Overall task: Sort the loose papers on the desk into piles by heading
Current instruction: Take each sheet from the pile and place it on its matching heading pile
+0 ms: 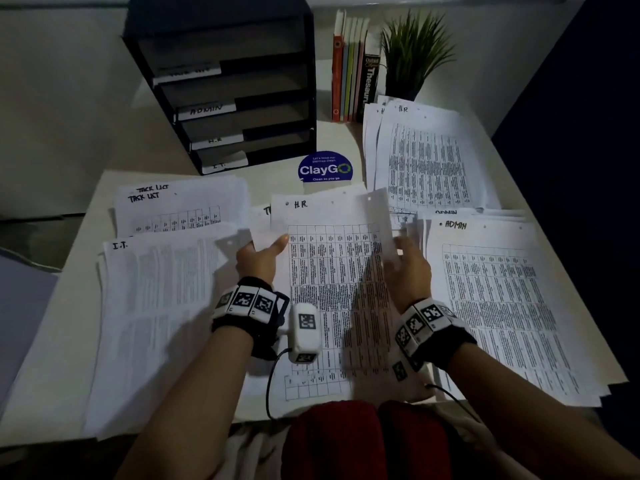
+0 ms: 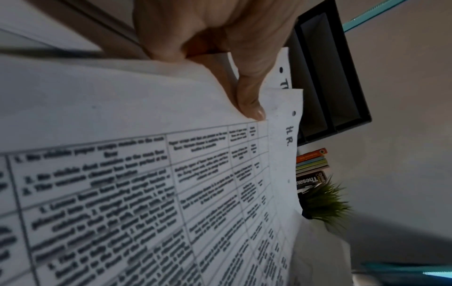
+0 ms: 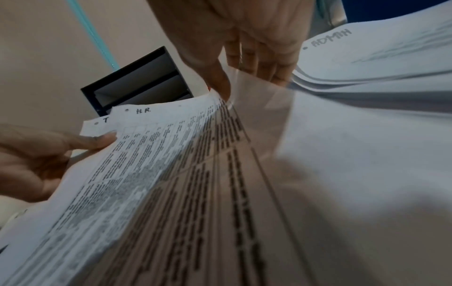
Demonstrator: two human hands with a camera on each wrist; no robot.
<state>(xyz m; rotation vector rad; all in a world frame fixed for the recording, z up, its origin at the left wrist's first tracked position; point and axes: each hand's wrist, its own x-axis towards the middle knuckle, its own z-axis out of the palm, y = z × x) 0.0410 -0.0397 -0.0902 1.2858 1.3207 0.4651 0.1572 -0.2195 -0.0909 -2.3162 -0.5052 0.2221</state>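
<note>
My left hand [image 1: 266,251] grips the left edge of a loose paper stack [image 1: 332,289] at the desk's centre, thumb [image 2: 252,108] on top. The stack's top sheet is headed "H.R." [image 2: 289,135]. A sheet whose heading starts with "T" [image 3: 97,125] peeks out beneath it. My right hand [image 1: 403,254] pinches a blurred, raised sheet [image 1: 379,226] at the stack's right edge, also seen as the pale sheet [image 3: 330,154]; its heading is hidden. Sorted piles lie around: TASK LIST [image 1: 180,206], I.T. [image 1: 156,299], H.R. [image 1: 426,161], ADMIN [image 1: 502,299].
A black tray organiser [image 1: 228,98] with labelled shelves stands at the back left. Upright books [image 1: 349,71] and a potted plant [image 1: 415,53] stand at the back right. A blue ClayGo sticker [image 1: 325,168] is on the desk. The desk's right side drops into dark.
</note>
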